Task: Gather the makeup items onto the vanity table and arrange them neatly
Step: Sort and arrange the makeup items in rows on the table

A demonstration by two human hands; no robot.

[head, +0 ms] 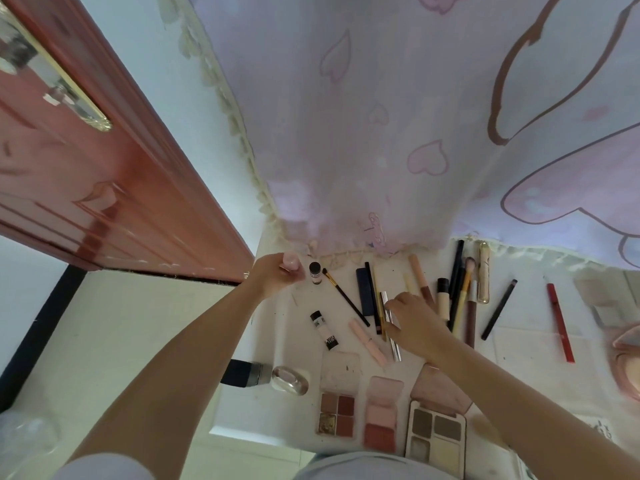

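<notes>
Pink bottle [290, 262] in left hand [273, 277] — right hand [417, 322] on silver tube [390, 325]

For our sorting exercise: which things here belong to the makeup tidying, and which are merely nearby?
Belongs: open four-pan brown eyeshadow palette; open pink blush palette; slim red lip pencil; small pink bottle in left hand.

Nearby: red wooden door; pale heart-print curtain.
</notes>
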